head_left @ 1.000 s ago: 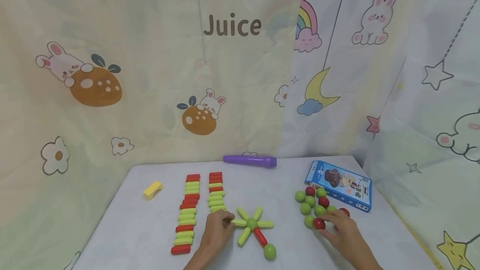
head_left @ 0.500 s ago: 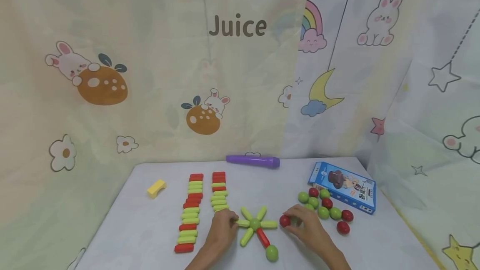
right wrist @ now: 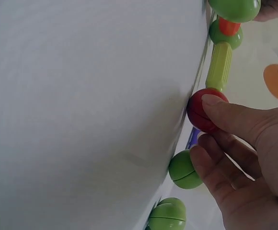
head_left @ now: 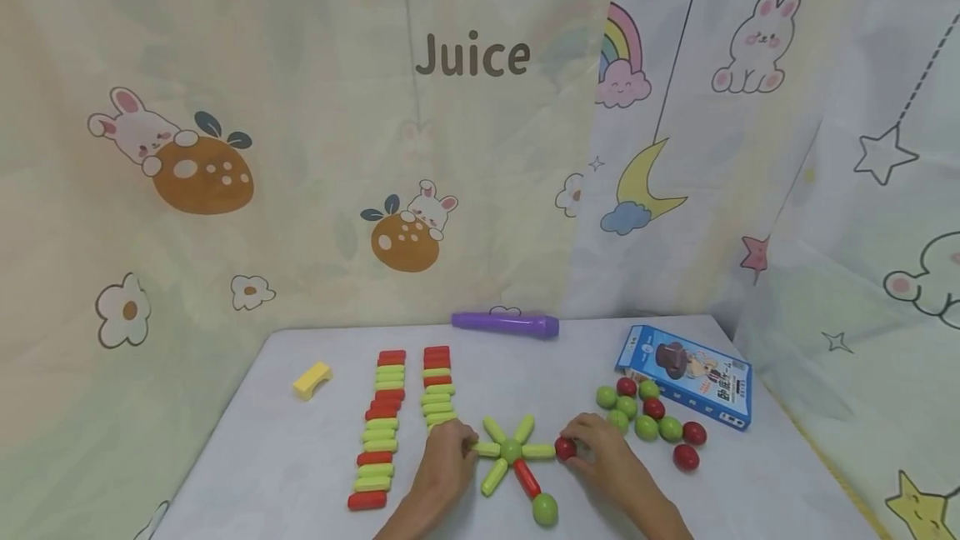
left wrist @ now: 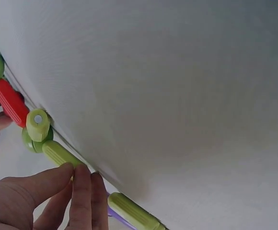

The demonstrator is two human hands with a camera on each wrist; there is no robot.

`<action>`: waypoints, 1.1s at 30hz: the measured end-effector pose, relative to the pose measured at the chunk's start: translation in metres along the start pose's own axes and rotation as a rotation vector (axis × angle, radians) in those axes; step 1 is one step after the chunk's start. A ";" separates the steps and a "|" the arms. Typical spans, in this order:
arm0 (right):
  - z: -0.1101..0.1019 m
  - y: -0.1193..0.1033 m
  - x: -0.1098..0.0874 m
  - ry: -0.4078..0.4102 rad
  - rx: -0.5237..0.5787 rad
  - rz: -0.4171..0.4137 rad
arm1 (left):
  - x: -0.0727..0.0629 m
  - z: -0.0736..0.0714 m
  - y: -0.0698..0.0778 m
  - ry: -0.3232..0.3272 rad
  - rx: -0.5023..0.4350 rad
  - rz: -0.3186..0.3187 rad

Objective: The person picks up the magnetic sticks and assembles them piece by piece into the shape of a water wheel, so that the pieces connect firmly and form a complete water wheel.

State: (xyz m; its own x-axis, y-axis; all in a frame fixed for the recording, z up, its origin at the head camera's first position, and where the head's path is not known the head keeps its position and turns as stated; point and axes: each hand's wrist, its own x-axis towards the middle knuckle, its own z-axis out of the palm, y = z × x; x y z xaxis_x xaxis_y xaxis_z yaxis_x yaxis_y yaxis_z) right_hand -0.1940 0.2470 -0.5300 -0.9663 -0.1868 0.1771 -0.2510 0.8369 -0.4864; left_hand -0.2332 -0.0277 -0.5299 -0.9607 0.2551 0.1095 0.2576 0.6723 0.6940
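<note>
A star of short rods lies on the table, joined round a green ball (head_left: 511, 451). Most of its arms are light green; the red rod (head_left: 527, 479) points toward the front and ends in another green ball (head_left: 545, 510). My left hand (head_left: 444, 461) pinches the outer end of the star's left green rod (left wrist: 60, 153) between thumb and fingers. Opposite it, my right hand (head_left: 611, 461) holds a red ball (head_left: 565, 449) by thumb and fingertips. In the right wrist view that ball sits right at the end of the right green rod (right wrist: 219, 64).
Two columns of red and green rods (head_left: 381, 423) lie to the left, near a yellow arched block (head_left: 312, 380). Several loose balls (head_left: 647, 427) are at the right, beside a blue box (head_left: 686, 373). A purple microphone-shaped stick (head_left: 506, 324) lies along the back edge.
My right hand has carried the red ball left from the loose balls to the end of the star's right rod. My left hand keeps its pinch on the left rod.
</note>
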 end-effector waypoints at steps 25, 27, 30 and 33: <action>-0.023 0.022 -0.004 0.039 -0.034 0.122 | -0.031 0.011 0.014 -0.166 0.192 0.049; -0.022 0.023 -0.003 0.028 -0.028 0.148 | -0.029 0.012 0.015 -0.163 0.208 0.040; -0.022 0.025 -0.002 0.029 -0.022 0.177 | -0.026 0.012 0.017 -0.176 0.215 0.001; -0.022 0.026 0.000 0.037 -0.012 0.181 | -0.025 0.012 0.019 -0.186 0.216 -0.032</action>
State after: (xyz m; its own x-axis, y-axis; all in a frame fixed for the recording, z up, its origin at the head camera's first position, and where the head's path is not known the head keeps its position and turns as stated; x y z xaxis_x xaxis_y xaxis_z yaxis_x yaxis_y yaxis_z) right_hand -0.1997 0.2802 -0.5242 -0.9928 -0.0132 0.1193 -0.0719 0.8613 -0.5029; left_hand -0.2033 -0.0133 -0.5281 -0.9383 0.3411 -0.0567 0.2625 0.8095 0.5251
